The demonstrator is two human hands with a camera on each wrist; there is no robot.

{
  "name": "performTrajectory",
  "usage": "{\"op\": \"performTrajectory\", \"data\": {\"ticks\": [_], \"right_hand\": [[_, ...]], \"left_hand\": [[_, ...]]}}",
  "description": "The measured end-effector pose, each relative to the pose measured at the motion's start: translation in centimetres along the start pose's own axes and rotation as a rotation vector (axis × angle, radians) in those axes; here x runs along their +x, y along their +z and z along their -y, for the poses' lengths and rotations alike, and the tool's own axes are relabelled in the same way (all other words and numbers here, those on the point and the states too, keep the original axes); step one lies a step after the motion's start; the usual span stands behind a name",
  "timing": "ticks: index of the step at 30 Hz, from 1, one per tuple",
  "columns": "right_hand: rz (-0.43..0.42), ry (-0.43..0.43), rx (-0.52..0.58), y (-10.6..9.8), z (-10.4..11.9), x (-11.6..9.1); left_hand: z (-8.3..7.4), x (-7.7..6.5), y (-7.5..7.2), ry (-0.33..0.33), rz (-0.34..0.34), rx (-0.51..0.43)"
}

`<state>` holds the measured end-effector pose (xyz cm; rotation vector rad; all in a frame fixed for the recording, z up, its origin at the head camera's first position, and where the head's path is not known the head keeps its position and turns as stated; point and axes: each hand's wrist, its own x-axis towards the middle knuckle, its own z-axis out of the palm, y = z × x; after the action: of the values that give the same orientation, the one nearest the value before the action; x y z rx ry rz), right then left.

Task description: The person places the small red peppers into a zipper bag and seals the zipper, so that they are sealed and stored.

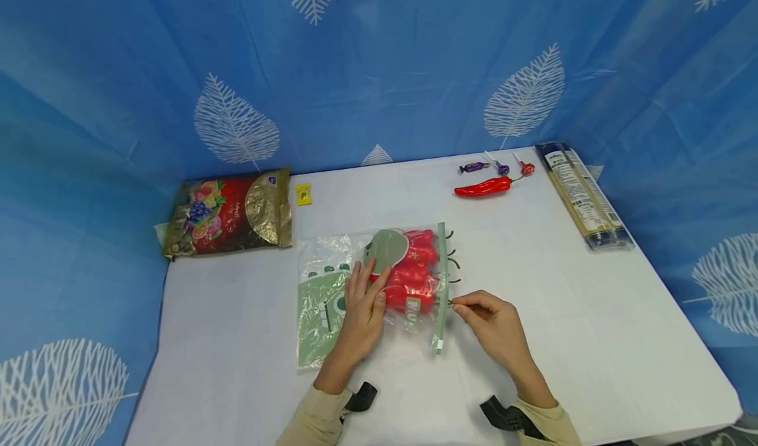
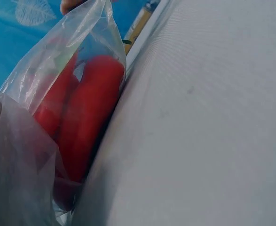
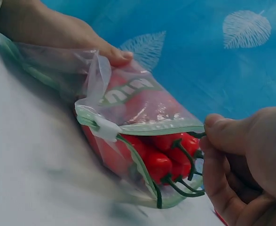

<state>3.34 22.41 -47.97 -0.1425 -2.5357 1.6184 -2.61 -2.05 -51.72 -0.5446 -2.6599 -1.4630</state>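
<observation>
A clear zip bag with green printing lies in the middle of the table, and several red chili peppers fill its right half. Dark green stems stick out of the bag's open mouth. My left hand rests on top of the bag with its fingers extended over the peppers. At the mouth, my right hand pinches a chili pepper's stem between thumb and forefinger. A white slider sits on the green zip edge. The left wrist view shows peppers through the plastic.
Another red chili pepper lies at the back right, near a purple-wrapped candy and two lollipops. A long noodle-like packet lies along the right edge. Back left are a red-and-gold bag and a small yellow packet.
</observation>
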Motion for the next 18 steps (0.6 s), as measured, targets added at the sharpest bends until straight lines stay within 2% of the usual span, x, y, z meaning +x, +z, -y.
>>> {"op": "performTrajectory", "data": {"ticks": [6, 12, 15, 18], "right_hand": [[-0.007, 0.037, -0.031, 0.4, 0.4, -0.1], [0.081, -0.067, -0.078, -1.0, -0.6, 0.4], [0.106, -0.101, -0.132, -2.4, -1.4, 1.8], [0.078, -0.083, -0.223, -4.2, -2.5, 4.5]], "left_hand": [[0.0, 0.0, 0.0, 0.016, -0.023, 0.048], [-0.1, 0.0, 0.1, 0.028, -0.019, 0.051], [-0.1, 0.0, 0.1, 0.032, -0.021, 0.045], [-0.1, 0.0, 0.1, 0.040, -0.030, 0.041]]}}
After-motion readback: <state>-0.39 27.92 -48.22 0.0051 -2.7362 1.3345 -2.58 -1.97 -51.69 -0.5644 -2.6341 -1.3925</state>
